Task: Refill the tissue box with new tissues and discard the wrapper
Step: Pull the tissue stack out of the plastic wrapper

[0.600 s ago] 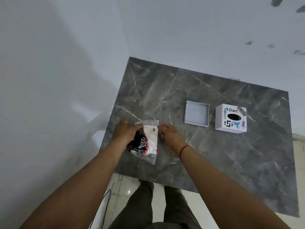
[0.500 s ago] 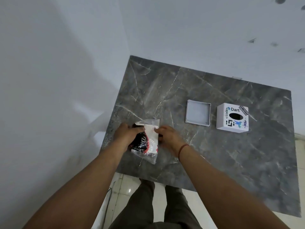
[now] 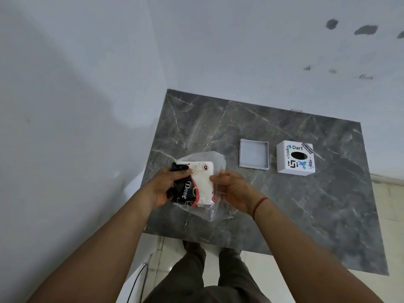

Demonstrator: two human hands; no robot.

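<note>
A tissue pack point(image 3: 197, 185) in a clear plastic wrapper with black, red and white print is held a little above the grey marble table point(image 3: 306, 215). My left hand point(image 3: 166, 184) grips its left side. My right hand point(image 3: 231, 190) pinches the loose clear wrapper at the pack's right edge. The white cube tissue box point(image 3: 295, 158), with stickers and a dark oval opening on top, stands at the right. Its grey square lid point(image 3: 253, 154) lies flat, inner side up, just left of the box.
White walls close off the table at the back and on the left. The table's front edge runs just below my hands, with my legs and a pale tiled floor point(image 3: 262, 263) beneath. A dark cable point(image 3: 136, 281) hangs by the left wall.
Both hands have lifted the pack off the table and brought it nearer to me. The clear wrapper now bulges out loosely around the pack.
</note>
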